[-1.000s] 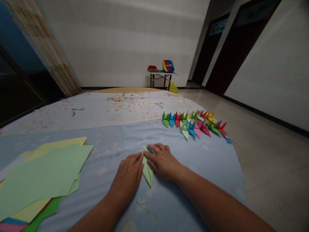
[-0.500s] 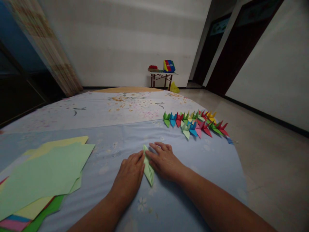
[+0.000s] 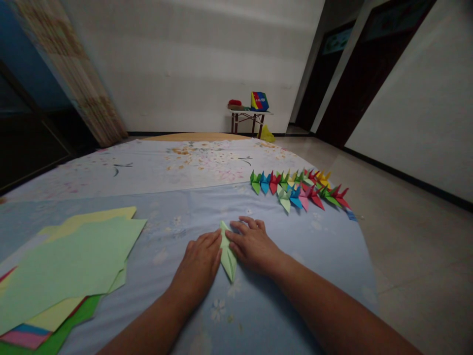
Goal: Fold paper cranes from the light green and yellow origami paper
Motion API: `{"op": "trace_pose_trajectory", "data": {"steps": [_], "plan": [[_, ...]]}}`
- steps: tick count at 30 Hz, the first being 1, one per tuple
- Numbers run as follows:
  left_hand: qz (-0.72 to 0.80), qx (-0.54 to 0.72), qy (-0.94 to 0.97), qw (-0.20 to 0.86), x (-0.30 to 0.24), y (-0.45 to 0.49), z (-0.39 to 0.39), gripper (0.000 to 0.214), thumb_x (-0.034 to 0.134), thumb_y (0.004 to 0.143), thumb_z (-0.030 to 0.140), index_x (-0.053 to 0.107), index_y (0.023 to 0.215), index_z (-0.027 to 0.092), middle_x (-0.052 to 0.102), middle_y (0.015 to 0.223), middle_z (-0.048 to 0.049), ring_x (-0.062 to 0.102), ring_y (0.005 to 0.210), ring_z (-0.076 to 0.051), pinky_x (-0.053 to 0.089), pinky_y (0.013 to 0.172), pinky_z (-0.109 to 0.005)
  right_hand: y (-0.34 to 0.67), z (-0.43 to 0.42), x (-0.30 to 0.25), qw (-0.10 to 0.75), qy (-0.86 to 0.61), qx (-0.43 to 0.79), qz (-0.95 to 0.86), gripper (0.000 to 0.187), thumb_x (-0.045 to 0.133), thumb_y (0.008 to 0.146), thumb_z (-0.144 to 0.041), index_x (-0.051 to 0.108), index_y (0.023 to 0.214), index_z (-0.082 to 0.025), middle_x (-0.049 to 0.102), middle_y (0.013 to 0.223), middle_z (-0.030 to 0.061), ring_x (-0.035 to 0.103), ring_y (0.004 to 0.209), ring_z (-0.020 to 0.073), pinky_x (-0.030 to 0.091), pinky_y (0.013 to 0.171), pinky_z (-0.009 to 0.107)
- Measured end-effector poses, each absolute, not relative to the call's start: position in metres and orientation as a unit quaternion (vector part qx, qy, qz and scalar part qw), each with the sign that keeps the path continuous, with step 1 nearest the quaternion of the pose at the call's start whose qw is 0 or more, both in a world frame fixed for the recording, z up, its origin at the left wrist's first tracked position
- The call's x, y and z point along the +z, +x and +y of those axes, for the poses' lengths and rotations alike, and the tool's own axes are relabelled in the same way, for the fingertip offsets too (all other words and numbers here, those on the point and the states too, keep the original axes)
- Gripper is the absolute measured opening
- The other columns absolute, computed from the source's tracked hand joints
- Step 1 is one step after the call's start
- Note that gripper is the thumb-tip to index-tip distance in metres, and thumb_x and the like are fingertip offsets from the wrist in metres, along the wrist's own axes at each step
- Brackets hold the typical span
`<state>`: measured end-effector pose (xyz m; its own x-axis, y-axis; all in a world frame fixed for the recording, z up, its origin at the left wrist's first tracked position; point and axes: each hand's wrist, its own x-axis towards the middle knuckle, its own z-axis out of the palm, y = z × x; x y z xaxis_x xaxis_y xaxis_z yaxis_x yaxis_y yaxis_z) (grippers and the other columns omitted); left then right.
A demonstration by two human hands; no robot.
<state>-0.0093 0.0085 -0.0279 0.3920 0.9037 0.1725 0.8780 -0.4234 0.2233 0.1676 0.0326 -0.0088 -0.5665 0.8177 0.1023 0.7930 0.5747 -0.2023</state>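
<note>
A narrow, pale green folded paper lies on the blue flowered cloth, pointed at its near and far ends. My left hand is against its left edge, fingers close together and fingertips pressing the upper part. From the other side, my right hand holds the paper's right edge with thumb and index finger, its other fingers spread over the cloth. The fingers partly cover the paper's upper half. Several colourful folded paper cranes stand in rows beyond my right hand.
Loose paper sheets in green, yellow, pink and blue are stacked at the left. The round table's cloth curves away at the right, with the floor beyond. A small table holding a colourful box stands by the far wall.
The paper's lower half looks slightly wider and flatter, and its near tip has shifted up a little. My fingers have moved slightly along its edges. The cranes and sheets remain in place.
</note>
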Motion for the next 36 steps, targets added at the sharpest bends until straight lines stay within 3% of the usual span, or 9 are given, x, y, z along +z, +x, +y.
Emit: {"op": "trace_pose_trajectory", "data": {"steps": [11,15,19,29,36], "plan": [[0.532,0.193,0.821,0.074,-0.025,-0.01,0.007,0.037,0.037,0.088,0.023,0.047,0.123,0.017,0.055,0.124,-0.0089,0.046,0.116,-0.021,0.034,0.097,-0.042,0.172,0.035,-0.014,0.209,-0.428,0.088,-0.875,0.038,0.055,0.08,-0.04,0.056,0.114,-0.024,0.054,0.116,0.0069,0.037,0.108,0.0237,0.026,0.088,0.04],[0.545,0.196,0.811,0.086,-0.025,-0.009,0.006,0.042,0.036,0.088,0.025,0.039,0.128,0.013,0.053,0.125,-0.0123,0.044,0.117,-0.022,0.033,0.097,-0.044,0.171,0.034,-0.012,0.195,-0.423,0.101,-0.879,0.041,0.055,0.08,-0.04,0.055,0.116,-0.021,0.057,0.104,0.0074,0.04,0.099,0.0222,0.027,0.085,0.037],[0.556,0.188,0.805,0.089,-0.027,-0.009,0.006,0.046,0.036,0.087,0.025,0.035,0.13,0.009,0.051,0.127,-0.0157,0.043,0.119,-0.023,0.032,0.098,-0.045,0.17,0.032,-0.009,0.167,-0.425,0.11,-0.883,0.047,0.056,0.078,-0.04,0.05,0.12,-0.018,0.055,0.105,0.0083,0.039,0.099,0.0227,0.027,0.084,0.037],[0.569,0.182,0.798,0.082,-0.027,-0.009,0.011,0.041,0.033,0.086,0.017,0.046,0.124,0.011,0.051,0.127,-0.0141,0.045,0.117,-0.023,0.036,0.096,-0.044,0.165,0.029,-0.007,0.149,-0.453,0.114,-0.871,0.039,0.055,0.077,-0.031,0.052,0.114,-0.021,0.052,0.104,0.0066,0.039,0.097,0.0216,0.027,0.082,0.035],[0.562,0.17,0.806,0.07,-0.023,-0.006,0.008,0.04,0.034,0.084,0.016,0.046,0.122,0.011,0.056,0.121,-0.0131,0.048,0.113,-0.023,0.036,0.095,-0.042,0.159,0.031,-0.009,0.158,-0.469,0.097,-0.863,0.034,0.059,0.076,-0.037,0.057,0.105,-0.02,0.052,0.098,0.0063,0.039,0.094,0.0214,0.027,0.08,0.034]]}}
